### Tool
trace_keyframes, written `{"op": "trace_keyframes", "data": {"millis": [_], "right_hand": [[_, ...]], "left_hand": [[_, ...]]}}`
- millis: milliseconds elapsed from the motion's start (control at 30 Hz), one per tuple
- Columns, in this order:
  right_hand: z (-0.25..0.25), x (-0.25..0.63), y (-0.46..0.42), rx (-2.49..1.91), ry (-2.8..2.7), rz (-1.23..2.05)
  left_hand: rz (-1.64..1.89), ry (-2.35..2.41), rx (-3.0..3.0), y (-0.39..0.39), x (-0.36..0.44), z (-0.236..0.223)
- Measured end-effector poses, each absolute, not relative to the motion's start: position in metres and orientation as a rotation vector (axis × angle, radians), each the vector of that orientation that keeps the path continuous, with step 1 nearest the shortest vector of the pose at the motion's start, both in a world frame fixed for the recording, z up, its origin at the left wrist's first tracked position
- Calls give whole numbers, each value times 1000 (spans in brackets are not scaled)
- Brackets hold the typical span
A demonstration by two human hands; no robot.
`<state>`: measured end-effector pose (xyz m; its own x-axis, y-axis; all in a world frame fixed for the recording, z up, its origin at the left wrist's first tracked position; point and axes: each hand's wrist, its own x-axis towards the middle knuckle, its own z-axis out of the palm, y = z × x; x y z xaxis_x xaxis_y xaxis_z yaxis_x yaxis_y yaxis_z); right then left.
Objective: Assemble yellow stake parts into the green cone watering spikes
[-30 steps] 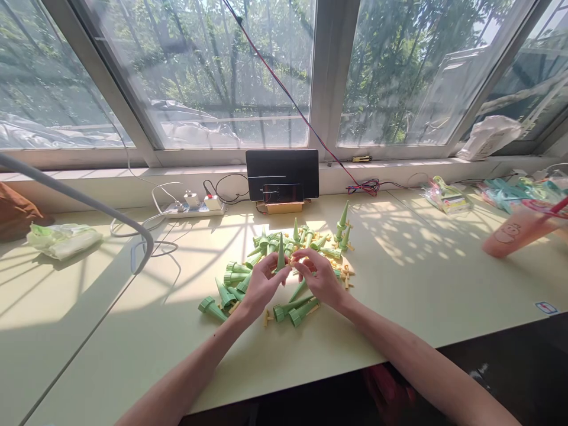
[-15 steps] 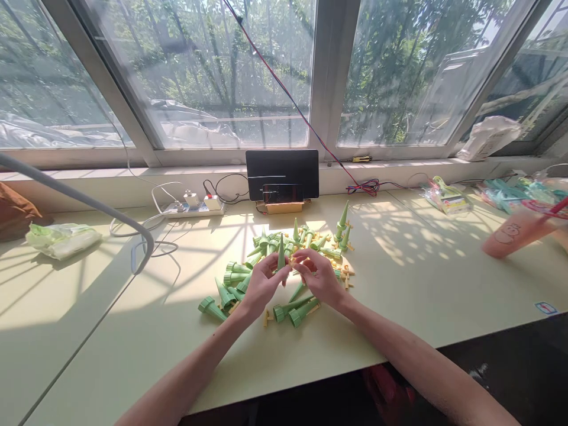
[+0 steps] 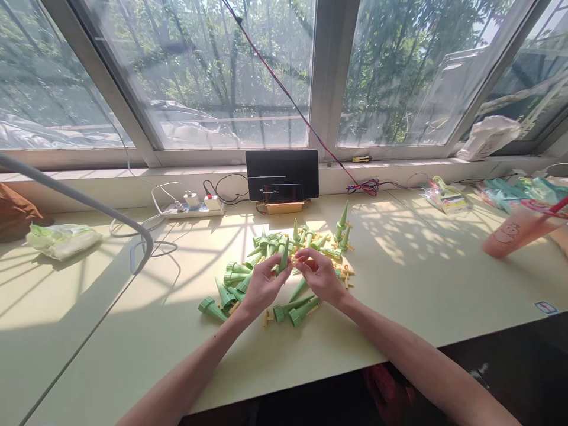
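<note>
My left hand [image 3: 265, 284] is closed around a green plastic watering spike [image 3: 284, 255], its pointed end up and leaning slightly right. Against the spike's side, my right hand [image 3: 320, 278] pinches a small yellow valve piece [image 3: 292, 262], mostly hidden by the fingertips. Around both hands lie several more green spikes [image 3: 300, 312], some on their sides with the ribbed cap end showing. Loose yellow T-shaped valves [image 3: 266, 318] are scattered among them. At the back right of the pile, a green spike [image 3: 342, 219] stands upright with yellow pieces beside it.
A tablet [image 3: 283, 171] with a phone [image 3: 283, 193] in front leans by the window. A power strip [image 3: 195, 208] with cables lies left of it. A pink drink cup [image 3: 506, 234] and plastic bags [image 3: 448, 195] sit on the right; a wipes pack [image 3: 63, 239] lies left.
The spike in my left hand has tipped slightly to the right. Both hands have otherwise stayed nearly in place, still together at the yellow valve.
</note>
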<state>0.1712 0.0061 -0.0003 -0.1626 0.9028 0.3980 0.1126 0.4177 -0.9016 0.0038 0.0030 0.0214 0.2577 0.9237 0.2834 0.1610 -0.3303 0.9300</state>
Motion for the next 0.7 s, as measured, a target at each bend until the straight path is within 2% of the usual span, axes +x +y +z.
{"op": "trace_keyframes", "data": {"millis": [700], "right_hand": [[-2,174,8,-923,-1549,945]], "left_hand": [[1196,1017,1775,1,7,17]]}}
